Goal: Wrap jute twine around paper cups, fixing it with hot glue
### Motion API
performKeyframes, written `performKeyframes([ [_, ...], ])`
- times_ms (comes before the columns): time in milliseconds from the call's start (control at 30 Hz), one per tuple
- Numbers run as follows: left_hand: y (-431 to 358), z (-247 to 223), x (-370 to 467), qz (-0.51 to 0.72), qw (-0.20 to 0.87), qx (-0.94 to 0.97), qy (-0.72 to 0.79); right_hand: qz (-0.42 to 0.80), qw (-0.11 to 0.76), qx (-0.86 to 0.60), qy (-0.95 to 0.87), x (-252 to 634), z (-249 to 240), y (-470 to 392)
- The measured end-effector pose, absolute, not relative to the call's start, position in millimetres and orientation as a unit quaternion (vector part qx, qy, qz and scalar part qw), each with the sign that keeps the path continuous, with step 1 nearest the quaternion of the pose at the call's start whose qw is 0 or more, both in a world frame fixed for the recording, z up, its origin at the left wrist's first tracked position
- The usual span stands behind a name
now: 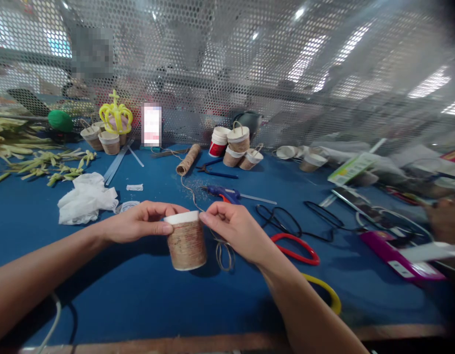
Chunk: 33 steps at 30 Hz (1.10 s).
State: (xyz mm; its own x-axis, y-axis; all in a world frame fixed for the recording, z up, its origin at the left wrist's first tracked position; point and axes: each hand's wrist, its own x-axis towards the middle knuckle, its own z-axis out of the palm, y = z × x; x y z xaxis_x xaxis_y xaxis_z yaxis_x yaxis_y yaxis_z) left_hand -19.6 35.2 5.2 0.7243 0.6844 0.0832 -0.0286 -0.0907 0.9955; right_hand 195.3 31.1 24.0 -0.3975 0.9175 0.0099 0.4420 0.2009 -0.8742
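A small white cup wrapped in brown twine (186,244) is held up over the blue table, slightly tilted. My left hand (146,221) pinches its rim from the left, thumb outside. At the right of the rim, my right hand (227,221) has its fingertips closed on the twine (192,192). That strand leads back to a twine roll (188,160) lying on the table. A loose loop of twine (225,255) hangs below my right hand. Just behind the hands lies a blue glue gun (223,192).
Pliers (218,172) and several twine-wrapped cups (238,140) sit farther back. Crumpled white fabric (85,199) lies left. Black cable (282,221), a red ring-shaped piece (297,250) and a purple box (397,255) are right. Another person's hand (446,219) shows at the right edge. A perforated metal screen (198,64) stands behind.
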Motion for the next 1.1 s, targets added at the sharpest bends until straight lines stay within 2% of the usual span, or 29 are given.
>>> performKeyframes([
  [400,34.8,8.1,-22.3,0.265,0.655,0.668,0.234,0.52,0.293,-0.438,-0.672,195.9,23.2,30.7],
  [800,40.8,7.3,-26.0,0.231,0.602,0.72,0.255,0.502,0.282,-0.443,-0.687,202.0,29.0,32.7],
  [1100,39.4,8.5,-23.6,0.25,0.643,0.693,0.209,0.482,0.245,-0.451,-0.71,199.5,26.7,32.2],
])
